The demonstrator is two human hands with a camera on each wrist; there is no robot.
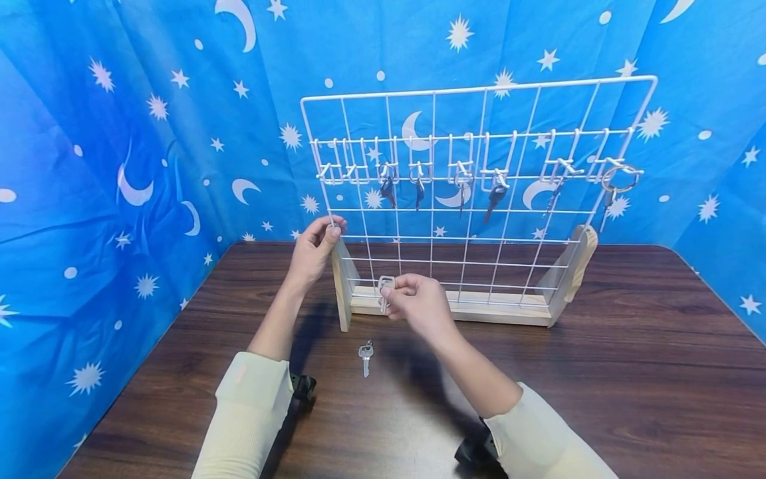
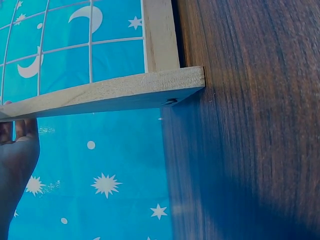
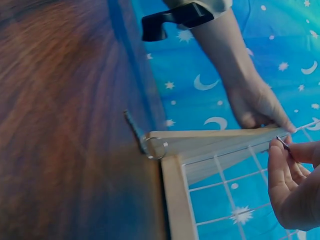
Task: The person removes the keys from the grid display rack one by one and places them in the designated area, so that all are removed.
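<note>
Pinched between the thumb and fingers of my right hand is a silver key, held in front of the rack's lower left part. The right wrist view shows the same key nearly edge-on. My left hand grips the top of the left wooden side panel of a white wire grid rack. In the left wrist view that panel hides some of the fingers. Another silver key lies on the table below, its ring visible in the right wrist view.
Hooks run along the grid's upper part. Several keys hang there, including a dark one and one on a large ring at the far right. The two leftmost hooks are bare. Behind the dark wooden table hangs a blue star-and-moon cloth.
</note>
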